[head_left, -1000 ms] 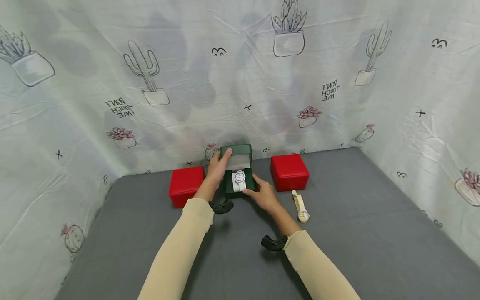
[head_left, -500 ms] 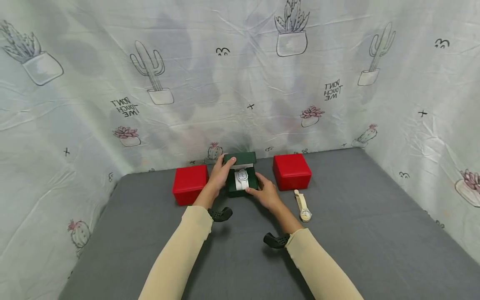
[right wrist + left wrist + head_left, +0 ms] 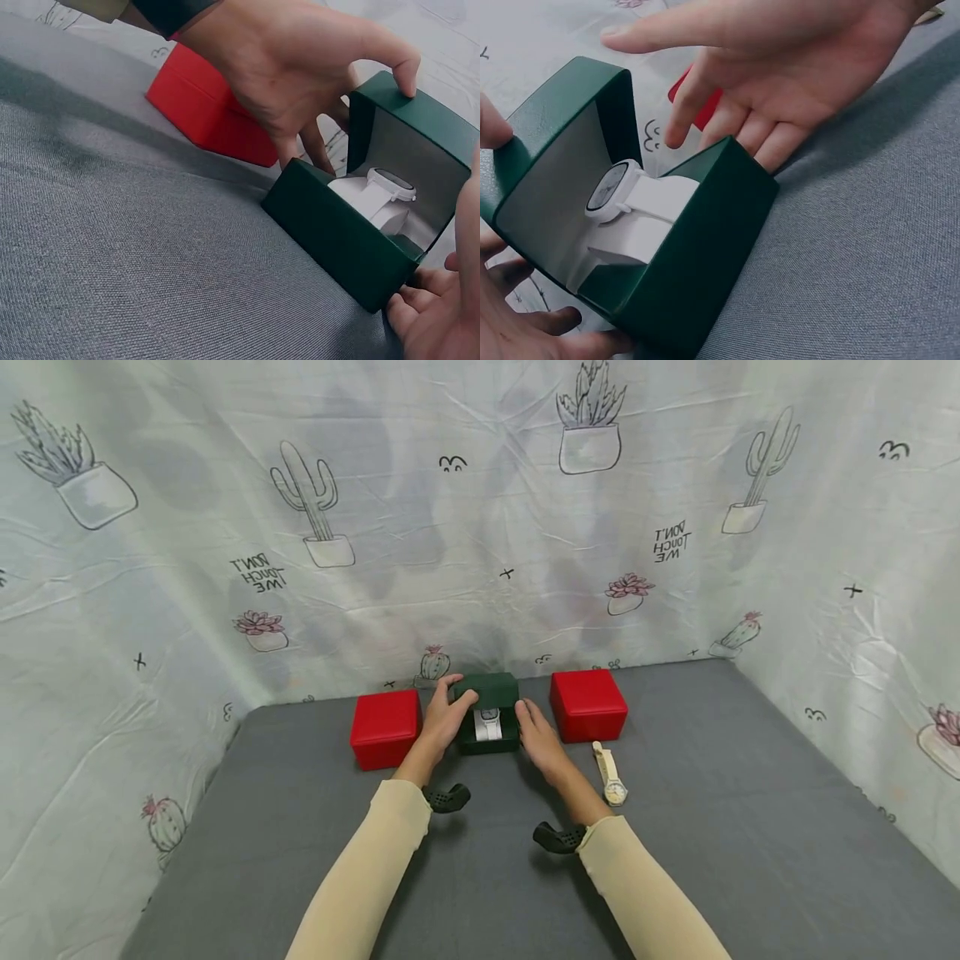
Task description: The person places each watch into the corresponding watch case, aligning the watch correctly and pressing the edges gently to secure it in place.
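Note:
A green watch box [image 3: 486, 691] stands on the grey table with its lid partly lowered. Inside it, a white watch [image 3: 619, 196] sits around a white cushion. My left hand [image 3: 444, 718] grips the box at its left side, the thumb pressing on the front of the lid, as the right wrist view also shows. At the box's right side is my right hand [image 3: 543, 745], its fingers loosely extended next to the wall and its thumb [image 3: 656, 35] raised off the box. Whether those fingertips touch the box I cannot tell.
Closed red boxes stand on either side, one to the left [image 3: 386, 727] and one to the right [image 3: 588, 703]. A cream-strapped watch [image 3: 612, 787] lies before the right one. Behind the table hangs a cactus-print sheet [image 3: 420, 527].
My left hand has swung the green lid forward and down, so it now covers part of the white watch. My right thumb has left the front of the box.

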The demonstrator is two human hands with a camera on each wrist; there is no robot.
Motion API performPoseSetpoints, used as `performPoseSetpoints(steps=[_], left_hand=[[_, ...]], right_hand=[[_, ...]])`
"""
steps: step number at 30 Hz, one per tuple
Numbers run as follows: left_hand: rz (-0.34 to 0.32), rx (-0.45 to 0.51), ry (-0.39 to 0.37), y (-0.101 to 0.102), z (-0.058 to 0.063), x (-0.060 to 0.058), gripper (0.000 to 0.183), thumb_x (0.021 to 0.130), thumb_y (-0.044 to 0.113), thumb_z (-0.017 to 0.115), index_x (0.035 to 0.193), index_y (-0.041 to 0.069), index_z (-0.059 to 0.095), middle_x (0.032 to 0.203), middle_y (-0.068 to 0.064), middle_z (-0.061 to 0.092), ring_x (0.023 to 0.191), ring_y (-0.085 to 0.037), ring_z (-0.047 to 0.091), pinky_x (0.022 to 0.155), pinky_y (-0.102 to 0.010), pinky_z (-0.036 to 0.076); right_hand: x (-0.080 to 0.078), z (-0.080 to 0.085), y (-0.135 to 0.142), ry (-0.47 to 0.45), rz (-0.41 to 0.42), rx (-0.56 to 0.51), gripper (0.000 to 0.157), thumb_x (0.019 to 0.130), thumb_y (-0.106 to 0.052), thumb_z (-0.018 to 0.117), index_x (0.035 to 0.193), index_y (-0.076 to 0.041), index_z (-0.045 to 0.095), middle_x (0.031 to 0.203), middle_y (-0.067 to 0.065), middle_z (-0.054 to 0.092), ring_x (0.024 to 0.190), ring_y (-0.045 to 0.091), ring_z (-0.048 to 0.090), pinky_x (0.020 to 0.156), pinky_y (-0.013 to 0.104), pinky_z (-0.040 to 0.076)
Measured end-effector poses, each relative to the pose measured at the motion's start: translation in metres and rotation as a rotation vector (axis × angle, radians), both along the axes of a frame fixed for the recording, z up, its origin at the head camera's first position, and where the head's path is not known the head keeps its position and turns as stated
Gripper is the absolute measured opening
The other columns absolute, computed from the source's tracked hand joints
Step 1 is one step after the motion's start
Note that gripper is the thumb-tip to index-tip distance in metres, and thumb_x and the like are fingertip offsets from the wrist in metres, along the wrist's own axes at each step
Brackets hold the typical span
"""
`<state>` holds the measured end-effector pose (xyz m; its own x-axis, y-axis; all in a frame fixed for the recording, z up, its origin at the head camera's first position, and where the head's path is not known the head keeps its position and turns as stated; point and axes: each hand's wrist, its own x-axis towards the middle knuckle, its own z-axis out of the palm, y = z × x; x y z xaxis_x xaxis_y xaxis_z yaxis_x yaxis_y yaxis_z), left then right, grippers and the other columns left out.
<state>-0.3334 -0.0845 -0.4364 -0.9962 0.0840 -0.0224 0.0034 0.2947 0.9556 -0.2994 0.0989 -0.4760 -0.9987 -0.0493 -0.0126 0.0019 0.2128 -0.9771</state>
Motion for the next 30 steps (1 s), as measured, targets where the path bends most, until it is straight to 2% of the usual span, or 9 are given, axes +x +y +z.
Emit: performPoseSetpoints(steps=[2,6,11,16,23,30], left_hand=[[0.004,-0.009,0.005,0.0,-0.002,0.001,0.062,0.087,0.044,0.052,0.144,0.026,0.036,0.15,-0.004,0.036,0.13,-0.028,0.041,0.109,-0.054,0.035],[0.003,-0.028,0.007,0.0,-0.005,0.004,0.059,0.087,0.042,0.053,0.142,0.03,0.036,0.152,-0.002,0.034,0.129,-0.028,0.042,0.108,-0.053,0.036],[-0.014,-0.038,0.027,0.0,-0.008,0.007,0.059,0.087,0.038,0.054,0.142,0.029,0.035,0.16,0.007,0.023,0.138,-0.027,0.034,0.109,-0.056,0.034],[-0.023,-0.069,0.053,0.0,-0.012,0.008,0.06,0.085,0.033,0.057,0.141,0.024,0.034,0.161,0.011,0.019,0.146,-0.025,0.026,0.109,-0.054,0.034],[-0.021,-0.088,0.092,0.0,-0.019,0.013,0.064,0.083,0.027,0.062,0.141,0.02,0.034,0.162,0.011,0.018,0.143,-0.024,0.029,0.108,-0.051,0.037],[-0.025,-0.096,0.109,-0.002,-0.027,0.018,0.069,0.082,0.024,0.067,0.143,0.021,0.034,0.161,0.016,0.017,0.143,-0.022,0.03,0.104,-0.047,0.041]], right_hand=[[0.0,0.0,0.0,0.004,0.022,-0.039,0.072,0.102,-0.054,0.024,0.155,-0.007,0.013,0.158,0.018,0.027,0.144,0.034,0.03,0.116,0.049,0.029],[0.001,0.0,-0.001,0.003,0.015,-0.037,0.07,0.103,-0.052,0.021,0.155,-0.005,0.014,0.157,0.02,0.027,0.144,0.035,0.03,0.117,0.049,0.028],[0.001,-0.001,-0.001,0.024,-0.012,0.03,0.072,0.102,-0.056,0.021,0.153,-0.005,0.021,0.155,0.017,0.031,0.141,0.033,0.036,0.115,0.048,0.033],[0.001,-0.002,-0.001,0.04,-0.014,0.044,0.072,0.101,-0.057,0.023,0.152,-0.007,0.027,0.156,0.014,0.032,0.141,0.032,0.037,0.115,0.048,0.033],[0.0,-0.002,-0.002,0.007,-0.038,0.062,0.057,0.105,-0.042,0.029,0.15,-0.008,0.032,0.154,0.013,0.035,0.139,0.031,0.041,0.113,0.046,0.036],[0.0,-0.004,-0.004,0.019,-0.061,0.139,0.053,0.102,-0.035,0.03,0.149,-0.012,0.035,0.151,0.012,0.041,0.13,0.032,0.051,0.108,0.048,0.042]])
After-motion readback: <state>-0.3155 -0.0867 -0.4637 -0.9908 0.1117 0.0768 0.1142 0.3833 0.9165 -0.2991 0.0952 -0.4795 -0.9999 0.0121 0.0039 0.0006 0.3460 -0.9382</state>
